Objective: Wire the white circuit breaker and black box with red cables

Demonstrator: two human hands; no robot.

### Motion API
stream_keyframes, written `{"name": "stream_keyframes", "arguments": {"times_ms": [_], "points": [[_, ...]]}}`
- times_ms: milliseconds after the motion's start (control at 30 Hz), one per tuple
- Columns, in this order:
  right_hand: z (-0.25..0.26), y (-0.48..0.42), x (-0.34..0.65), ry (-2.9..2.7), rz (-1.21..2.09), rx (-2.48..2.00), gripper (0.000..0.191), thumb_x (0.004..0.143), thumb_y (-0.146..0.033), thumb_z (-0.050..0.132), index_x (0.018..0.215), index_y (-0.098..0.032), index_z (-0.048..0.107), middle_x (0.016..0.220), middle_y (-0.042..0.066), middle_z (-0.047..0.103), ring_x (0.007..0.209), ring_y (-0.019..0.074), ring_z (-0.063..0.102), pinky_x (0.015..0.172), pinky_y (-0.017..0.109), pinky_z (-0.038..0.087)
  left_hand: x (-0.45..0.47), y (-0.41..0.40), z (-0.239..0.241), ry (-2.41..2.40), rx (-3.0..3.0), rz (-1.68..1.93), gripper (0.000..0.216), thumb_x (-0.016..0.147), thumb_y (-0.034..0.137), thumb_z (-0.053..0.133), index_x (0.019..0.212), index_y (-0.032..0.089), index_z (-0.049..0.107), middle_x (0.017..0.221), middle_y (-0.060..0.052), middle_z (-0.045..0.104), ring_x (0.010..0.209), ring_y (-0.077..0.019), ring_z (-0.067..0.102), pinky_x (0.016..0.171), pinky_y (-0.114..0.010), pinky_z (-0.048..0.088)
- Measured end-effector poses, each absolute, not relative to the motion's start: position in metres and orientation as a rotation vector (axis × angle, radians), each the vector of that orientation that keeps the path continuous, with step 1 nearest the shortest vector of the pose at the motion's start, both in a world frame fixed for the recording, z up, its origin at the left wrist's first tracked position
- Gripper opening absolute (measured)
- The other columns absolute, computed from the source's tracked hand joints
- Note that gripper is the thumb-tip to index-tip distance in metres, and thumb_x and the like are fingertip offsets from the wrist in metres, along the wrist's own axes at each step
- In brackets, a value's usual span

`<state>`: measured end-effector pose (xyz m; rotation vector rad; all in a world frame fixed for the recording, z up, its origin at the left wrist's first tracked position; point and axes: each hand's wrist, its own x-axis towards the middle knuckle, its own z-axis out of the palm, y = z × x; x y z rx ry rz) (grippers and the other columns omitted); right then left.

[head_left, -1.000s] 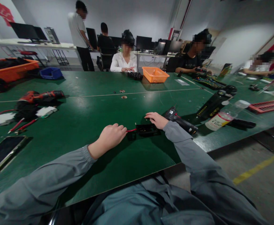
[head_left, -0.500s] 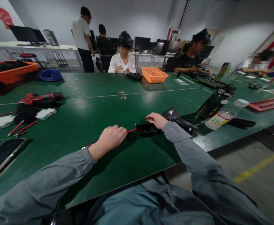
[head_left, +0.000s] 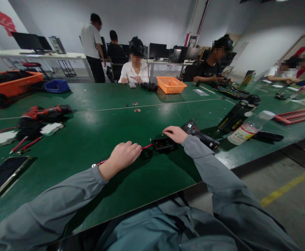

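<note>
A small black box-shaped part (head_left: 163, 143) lies on the green table (head_left: 95, 136) in front of me, with a red wire (head_left: 146, 147) running out of its left side. My left hand (head_left: 123, 157) is closed in a fist around that red wire, whose end shows by my wrist. My right hand (head_left: 175, 134) rests on the right end of the black part, fingers curled over it. Both sleeves are grey.
A black power screwdriver (head_left: 202, 136) lies just right of my right hand, then a black case (head_left: 234, 116) and a plastic bottle (head_left: 246, 130). A red drill (head_left: 45, 112), pens and a phone (head_left: 3, 176) are at left. An orange bin (head_left: 171, 84) and seated people are across.
My left hand has drawn back slightly toward me, pulling more red wire past my wrist. The black part has shifted a little. My right hand stays on it.
</note>
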<state>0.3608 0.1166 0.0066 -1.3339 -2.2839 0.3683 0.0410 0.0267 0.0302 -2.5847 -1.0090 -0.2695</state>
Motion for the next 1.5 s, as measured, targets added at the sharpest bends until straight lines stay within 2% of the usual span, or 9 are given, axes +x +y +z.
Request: {"name": "stream_keyframes", "arguments": {"times_ms": [100, 233, 433, 667, 800, 900, 1233, 1500], "points": [[0.01, 0.114, 0.359, -2.13, 0.395, -1.319, 0.025, 0.093, -0.031, 0.054, 0.101, -0.018, 0.073, 0.101, 0.008, 0.074, 0.091, 0.0213, 0.068, 0.085, 0.037, 0.054, 0.042, 0.027, 0.03, -1.015, -2.578, -0.272, 0.034, 0.102, 0.031, 0.038, 0.081, 0.018, 0.061, 0.072, -0.006, 0.063, 0.068, -0.0189, 0.057, 0.054, -0.03, 0.027], [0.008, 0.109, 0.35, -2.038, 0.645, -1.219, 0.029, 0.09, -0.04, 0.057, 0.101, -0.017, 0.072, 0.095, 0.007, 0.073, 0.085, 0.02, 0.068, 0.08, 0.036, 0.056, 0.041, 0.026, 0.03, -0.996, -2.564, -0.27, 0.033, 0.102, 0.03, 0.038, 0.081, 0.018, 0.061, 0.072, -0.005, 0.063, 0.068, -0.0192, 0.057, 0.054, -0.031, 0.027], [0.003, 0.105, 0.338, -2.069, 0.969, -1.213, 0.023, 0.085, -0.035, 0.061, 0.091, -0.016, 0.072, 0.089, 0.006, 0.074, 0.083, 0.0187, 0.068, 0.081, 0.034, 0.054, 0.04, 0.025, 0.03, -0.981, -2.539, -0.314, 0.033, 0.102, 0.03, 0.039, 0.081, 0.018, 0.061, 0.071, -0.005, 0.062, 0.067, -0.0185, 0.056, 0.054, -0.031, 0.026], [0.003, 0.105, 0.336, -1.952, 0.985, -1.243, 0.016, 0.08, -0.029, 0.061, 0.084, -0.016, 0.069, 0.079, 0.002, 0.069, 0.072, 0.0144, 0.063, 0.068, 0.027, 0.05, 0.042, 0.026, 0.026, -0.912, -2.484, -0.382, 0.029, 0.1, 0.03, 0.044, 0.078, 0.019, 0.059, 0.068, -0.003, 0.061, 0.065, -0.0185, 0.055, 0.054, -0.033, 0.025], [0.003, 0.109, 0.338, -1.81, 0.977, -1.304, 0.013, 0.079, -0.022, 0.053, 0.074, -0.016, 0.063, 0.063, -0.002, 0.058, 0.054, 0.0096, 0.049, 0.051, 0.021, 0.039, 0.042, 0.028, 0.025, -0.885, -2.47, -0.41, 0.029, 0.1, 0.03, 0.045, 0.077, 0.02, 0.059, 0.067, -0.002, 0.06, 0.064, -0.0183, 0.055, 0.054, -0.034, 0.026], [0.003, 0.111, 0.34, -1.714, 1.022, -1.336, 0.013, 0.078, -0.019, 0.049, 0.071, -0.017, 0.06, 0.054, -0.005, 0.048, 0.046, 0.0076, 0.04, 0.045, 0.02, 0.032, 0.041, 0.027, 0.026, -0.88, -2.465, -0.424, 0.029, 0.1, 0.03, 0.045, 0.076, 0.019, 0.058, 0.066, -0.002, 0.059, 0.064, -0.0181, 0.055, 0.054, -0.034, 0.025], [0.005, 0.111, 0.337, -1.558, 1.13, -1.429, 0.014, 0.081, -0.013, 0.05, 0.069, -0.017, 0.055, 0.054, -0.005, 0.048, 0.042, 0.0059, 0.041, 0.04, 0.017, 0.031, 0.042, 0.027, 0.026, -0.863, -2.466, -0.46, 0.028, 0.099, 0.028, 0.048, 0.075, 0.019, 0.058, 0.065, -0.003, 0.059, 0.062, -0.0175, 0.053, 0.054, -0.033, 0.023], [0.003, 0.113, 0.338, -1.543, 1.151, -1.468, 0.018, 0.086, -0.006, 0.044, 0.078, -0.018, 0.056, 0.055, -0.005, 0.051, 0.042, 0.0062, 0.042, 0.039, 0.017, 0.032, 0.041, 0.028, 0.027, -0.859, -2.459, -0.467, 0.027, 0.099, 0.028, 0.048, 0.076, 0.019, 0.058, 0.066, -0.002, 0.059, 0.063, -0.0175, 0.053, 0.054, -0.033, 0.023]]}}
